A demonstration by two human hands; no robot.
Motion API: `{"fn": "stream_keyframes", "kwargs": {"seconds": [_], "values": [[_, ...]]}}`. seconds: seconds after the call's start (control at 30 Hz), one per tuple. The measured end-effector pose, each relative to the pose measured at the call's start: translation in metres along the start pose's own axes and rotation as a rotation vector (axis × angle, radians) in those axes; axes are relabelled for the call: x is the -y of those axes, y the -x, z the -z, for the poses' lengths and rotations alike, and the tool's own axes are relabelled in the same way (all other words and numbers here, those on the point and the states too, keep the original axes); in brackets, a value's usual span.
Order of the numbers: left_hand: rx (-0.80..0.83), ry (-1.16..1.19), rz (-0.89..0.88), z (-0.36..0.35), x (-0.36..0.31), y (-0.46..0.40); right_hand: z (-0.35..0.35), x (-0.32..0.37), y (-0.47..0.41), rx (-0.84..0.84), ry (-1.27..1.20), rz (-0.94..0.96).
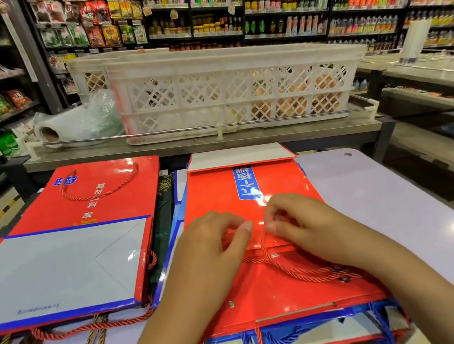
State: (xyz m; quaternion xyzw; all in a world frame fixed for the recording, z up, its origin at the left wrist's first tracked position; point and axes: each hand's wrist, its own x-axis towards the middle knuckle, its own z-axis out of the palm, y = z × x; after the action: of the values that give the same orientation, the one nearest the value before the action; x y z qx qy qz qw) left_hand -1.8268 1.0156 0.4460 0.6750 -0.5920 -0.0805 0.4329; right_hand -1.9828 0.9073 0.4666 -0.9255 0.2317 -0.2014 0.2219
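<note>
Left hand: the left hand [215, 241] lies on the near half of the red gift bag [277, 182], fingers curled under, thumb pointing at the other hand.
Right hand: the right hand [295, 220] mirrors it just beside, fingers curled and thumb tip close to the left thumb.
Grasp: one strand of the red cord handle [300, 274] runs up into the gap between the two thumbs. I cannot tell which hand pinches it, or whether either does.
Bag position: it lies flat on the white counter [387, 206], under both hands and reaching away beyond the fingertips.
Bag look: glossy red paper with thin blue edging. A blue label strip [246, 182] with white characters runs lengthwise just beyond the knuckles. The far end is a folded grey-white bottom flap [239, 156].
Handle: twisted red cord that loops across the bag below the wrists.
Beneath: a bag with blue cord handles [286, 338] sticks out under the red bag's near edge, between the forearms.
Left of the left hand: a stack of flattened red bags [58, 270], the top one showing a grey-white panel.
Beyond the hands: a white lattice crate [236, 82] on a ledge.
</note>
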Motion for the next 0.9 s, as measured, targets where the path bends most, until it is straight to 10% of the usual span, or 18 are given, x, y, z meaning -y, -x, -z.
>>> {"fn": "stream_keyframes", "kwargs": {"seconds": [0.23, 0.63, 0.9], "values": [[0.016, -0.079, -0.025, -0.017, -0.017, 0.002, 0.015, 0.001, 0.003, -0.210, -0.710, -0.101], [0.077, 0.777, 0.245, 0.007, -0.044, -0.011, 0.020, -0.006, 0.007, -0.391, -0.644, -0.205], [0.079, 0.565, 0.140, 0.036, -0.045, -0.017, 0.015, 0.023, 0.006, -0.230, -0.440, -0.093]]}}
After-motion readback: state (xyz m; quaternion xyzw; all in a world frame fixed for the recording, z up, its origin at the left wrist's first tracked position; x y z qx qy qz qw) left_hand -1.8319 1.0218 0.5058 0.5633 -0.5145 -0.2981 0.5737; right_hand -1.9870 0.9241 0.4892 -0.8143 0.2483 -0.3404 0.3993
